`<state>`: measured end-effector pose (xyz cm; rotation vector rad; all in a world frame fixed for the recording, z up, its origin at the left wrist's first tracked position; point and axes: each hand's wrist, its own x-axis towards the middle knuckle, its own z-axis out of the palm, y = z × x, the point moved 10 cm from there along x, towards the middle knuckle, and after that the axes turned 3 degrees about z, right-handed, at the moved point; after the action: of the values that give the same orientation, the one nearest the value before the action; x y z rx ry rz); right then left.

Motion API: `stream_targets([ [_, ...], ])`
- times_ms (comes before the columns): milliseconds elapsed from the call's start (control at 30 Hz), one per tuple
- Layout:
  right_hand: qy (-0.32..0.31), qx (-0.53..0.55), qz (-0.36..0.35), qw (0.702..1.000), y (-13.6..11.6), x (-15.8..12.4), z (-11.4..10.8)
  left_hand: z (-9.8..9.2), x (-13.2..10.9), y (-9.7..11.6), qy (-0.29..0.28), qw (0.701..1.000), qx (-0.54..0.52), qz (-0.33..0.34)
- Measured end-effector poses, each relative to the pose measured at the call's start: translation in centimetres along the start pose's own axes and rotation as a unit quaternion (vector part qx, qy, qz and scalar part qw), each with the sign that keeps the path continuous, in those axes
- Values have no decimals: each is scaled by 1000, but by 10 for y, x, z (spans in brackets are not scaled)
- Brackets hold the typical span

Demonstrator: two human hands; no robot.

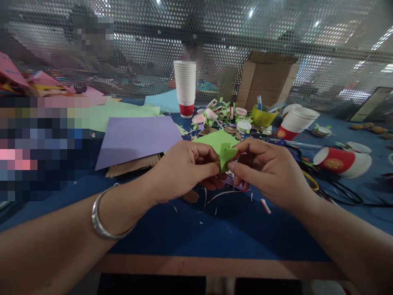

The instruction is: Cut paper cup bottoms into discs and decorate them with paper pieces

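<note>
Between my two hands is a small folded piece of green paper [225,157], held up above the blue table. My left hand [190,168], on the arm with a silver bangle, pinches its left side between thumb and index finger. The right edge is gripped by the fingertips of my right hand [267,168]. Just behind lies a flat green paper sheet [215,140]. To the left a purple paper sheet [141,137] rests over a strip of brown corrugated cardboard [135,165].
A tall stack of paper cups [186,88] stands at the back, beside several small cup-bottom crafts [211,114]. A yellow container [264,116], more stacked cups [297,121] and a tipped red cup [340,162] are to the right. White paper scraps [229,192] litter the blue tabletop [215,237].
</note>
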<state>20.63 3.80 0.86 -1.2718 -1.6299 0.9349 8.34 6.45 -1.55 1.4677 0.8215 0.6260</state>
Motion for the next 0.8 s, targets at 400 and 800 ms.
stream_targets([
  [400, 4, -4, 15, 1000, 0, 4, -1, 6, -2, 7, -31, 999, 34, 25],
  [800, -12, 55, 29, 998, 6, 6, 3, -3, 0, 5, -3, 999, 44, 10],
])
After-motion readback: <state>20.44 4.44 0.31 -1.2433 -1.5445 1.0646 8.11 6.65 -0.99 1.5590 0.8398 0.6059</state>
